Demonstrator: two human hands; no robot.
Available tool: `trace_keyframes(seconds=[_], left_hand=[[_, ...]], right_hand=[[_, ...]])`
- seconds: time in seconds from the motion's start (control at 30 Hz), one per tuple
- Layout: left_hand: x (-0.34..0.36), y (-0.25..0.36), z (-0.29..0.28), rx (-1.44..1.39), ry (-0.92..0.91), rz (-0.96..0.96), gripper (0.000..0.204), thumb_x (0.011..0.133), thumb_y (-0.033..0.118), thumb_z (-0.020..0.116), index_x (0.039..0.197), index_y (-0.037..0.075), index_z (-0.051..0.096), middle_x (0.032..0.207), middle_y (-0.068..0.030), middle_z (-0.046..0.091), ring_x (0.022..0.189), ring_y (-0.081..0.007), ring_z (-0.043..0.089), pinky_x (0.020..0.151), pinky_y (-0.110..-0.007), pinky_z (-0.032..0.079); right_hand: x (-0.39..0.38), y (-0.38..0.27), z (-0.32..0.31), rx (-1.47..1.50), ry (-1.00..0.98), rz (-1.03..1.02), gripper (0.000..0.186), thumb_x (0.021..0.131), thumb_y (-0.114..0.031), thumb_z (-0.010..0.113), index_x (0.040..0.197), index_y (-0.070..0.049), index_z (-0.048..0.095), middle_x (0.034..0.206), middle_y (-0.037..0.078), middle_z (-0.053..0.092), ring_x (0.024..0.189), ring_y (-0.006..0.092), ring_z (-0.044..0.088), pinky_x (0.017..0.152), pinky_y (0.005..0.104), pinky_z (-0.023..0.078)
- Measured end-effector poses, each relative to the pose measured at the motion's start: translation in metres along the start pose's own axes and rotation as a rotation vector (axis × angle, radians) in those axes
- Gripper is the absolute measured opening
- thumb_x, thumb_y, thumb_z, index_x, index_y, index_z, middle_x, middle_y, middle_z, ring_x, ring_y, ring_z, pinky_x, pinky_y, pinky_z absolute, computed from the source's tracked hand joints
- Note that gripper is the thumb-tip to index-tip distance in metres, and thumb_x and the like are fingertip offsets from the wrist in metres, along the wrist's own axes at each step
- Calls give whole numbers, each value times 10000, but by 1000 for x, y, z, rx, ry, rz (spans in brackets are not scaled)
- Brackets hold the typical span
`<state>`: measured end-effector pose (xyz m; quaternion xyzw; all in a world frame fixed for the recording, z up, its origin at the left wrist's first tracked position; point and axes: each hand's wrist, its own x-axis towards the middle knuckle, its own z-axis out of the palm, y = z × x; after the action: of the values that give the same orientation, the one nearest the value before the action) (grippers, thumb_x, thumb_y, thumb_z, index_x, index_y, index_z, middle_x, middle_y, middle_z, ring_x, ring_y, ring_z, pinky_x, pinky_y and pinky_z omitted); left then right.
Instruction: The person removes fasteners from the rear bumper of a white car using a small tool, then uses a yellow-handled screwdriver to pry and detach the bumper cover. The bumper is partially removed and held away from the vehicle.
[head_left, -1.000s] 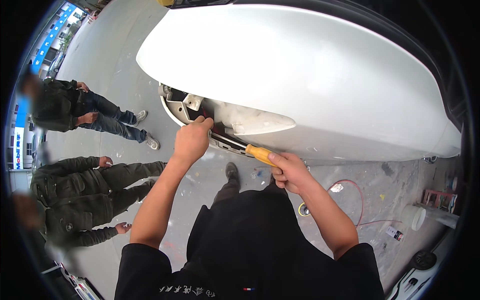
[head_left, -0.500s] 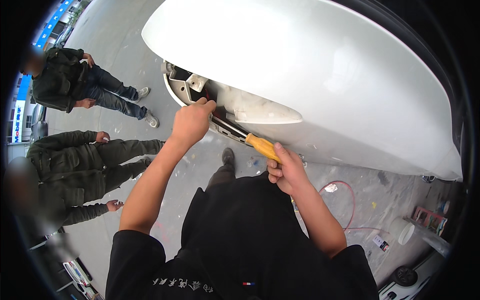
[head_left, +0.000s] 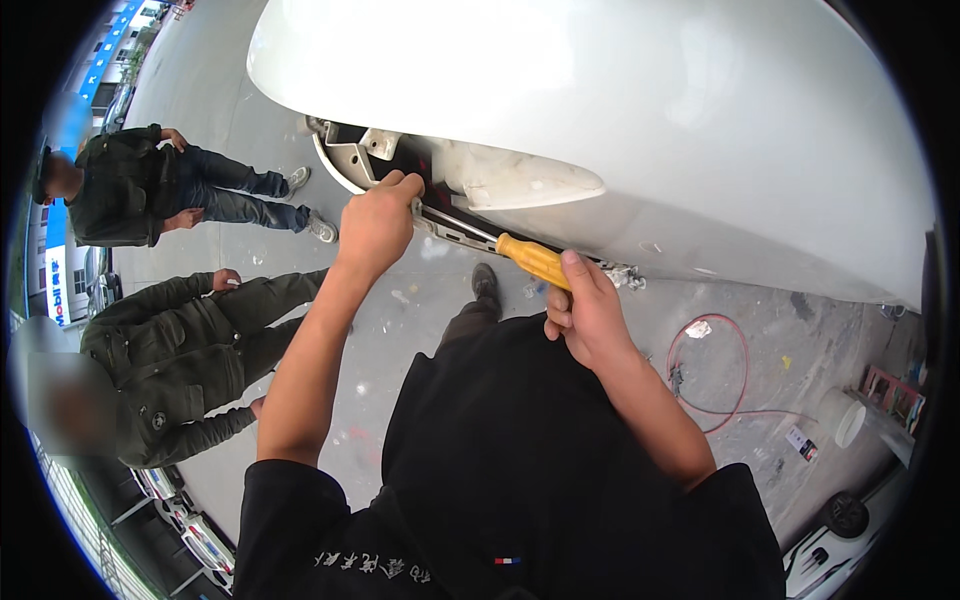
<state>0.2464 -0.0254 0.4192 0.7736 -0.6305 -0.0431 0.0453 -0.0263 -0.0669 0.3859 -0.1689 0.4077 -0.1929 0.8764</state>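
In front of me is a white car body panel (head_left: pixel 640 90), with an open cavity below it showing metal brackets (head_left: pixel 347 158) and a pale plastic piece (head_left: pixel 510 180). My right hand (head_left: pixel 590 310) grips the yellow handle of a screwdriver (head_left: pixel 533 260), whose metal shaft runs up-left into the gap along a slotted strip (head_left: pixel 455 232). My left hand (head_left: pixel 380 222) is closed at the end of the shaft beside the gap, fingers curled at the strip's edge; exactly what they pinch is hidden.
Two people in dark clothes (head_left: pixel 130 186) (head_left: pixel 170 370) stand at my left. My foot (head_left: pixel 485 283) is on the grey floor. A red hose (head_left: pixel 741 365), a white bucket (head_left: pixel 848 415) and a stand (head_left: pixel 890 398) are at right. Other vehicles (head_left: pixel 835 540) show at the edges.
The view has shifted, with the cavity now higher than a second ago. My hands keep their grips on the screwdriver and near its tip, with little visible movement relative to the car.
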Motion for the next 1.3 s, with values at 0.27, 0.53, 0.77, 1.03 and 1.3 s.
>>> trace_keyframes(seconds=[0.27,0.53,0.77,1.03,1.3], left_hand=[[2,0,1,6,-11,25,228,792,-20,485,945,111,592,893,-80,608,722,-360,615,614,-469,486],[3,-2,2,-10,0,58,211,793,-25,490,933,98,588,865,-83,603,734,-358,610,608,-467,481],[2,0,-1,-33,-12,64,210,794,-31,492,927,99,590,864,-85,602,728,-360,611,608,-464,482],[2,0,0,-21,-2,58,206,793,-25,501,925,105,590,857,-82,599,721,-354,613,606,-461,487],[3,-1,3,-34,14,63,198,799,-17,501,925,109,588,854,-79,598,711,-358,613,596,-464,488]], right_hand=[[8,18,-15,-580,-69,-629,265,936,-135,602,1144,-8,500,877,51,538,777,89,508,693,226,436],[3,-5,-2,-94,-21,-84,344,964,-256,576,1151,19,484,699,13,499,512,69,420,456,244,375],[8,-2,-19,-709,-105,-553,347,897,-147,645,1183,-2,513,889,71,611,760,168,589,727,300,492],[-2,-11,-5,-967,-70,-598,352,913,-172,633,1203,1,534,868,89,576,707,177,561,689,318,492],[-6,7,3,-241,-23,-372,298,948,-184,593,1155,6,493,802,59,556,622,127,539,592,280,479]])
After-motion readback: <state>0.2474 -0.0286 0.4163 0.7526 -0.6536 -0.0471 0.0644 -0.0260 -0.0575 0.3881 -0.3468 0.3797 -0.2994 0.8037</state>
